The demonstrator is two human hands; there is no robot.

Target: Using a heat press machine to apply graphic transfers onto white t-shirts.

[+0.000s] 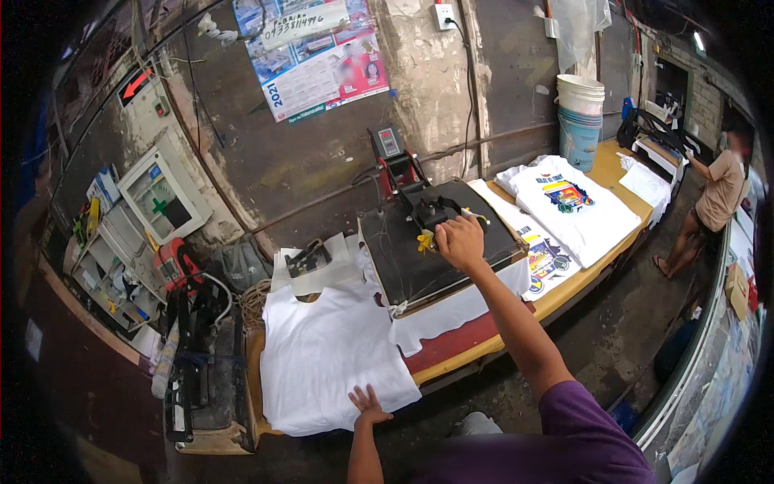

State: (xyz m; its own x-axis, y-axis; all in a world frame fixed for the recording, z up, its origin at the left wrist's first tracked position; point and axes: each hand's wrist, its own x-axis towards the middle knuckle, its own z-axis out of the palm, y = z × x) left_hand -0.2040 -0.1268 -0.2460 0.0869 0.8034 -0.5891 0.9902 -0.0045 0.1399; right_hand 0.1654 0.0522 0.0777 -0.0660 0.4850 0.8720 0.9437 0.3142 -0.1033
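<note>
Our right hand (460,243) is wrapped around the handle (425,241) of the press (403,270), while our left hand (370,408) lies spread, gripping nothing, on a plain white shirt (326,355) to the left. White cloth (447,317) pokes out from under the press's dark top, so we judge one pressing is under way; whether the top is locked down, we cannot tell. Over on the right, a stack of white shirts (603,234) shows a bright print on its top piece, and another printed piece (551,262) lies just beside the press: those look done. Our plain shirt, flat on the yellow table (459,369), shows no print, so we reckon it's left to do.
</note>
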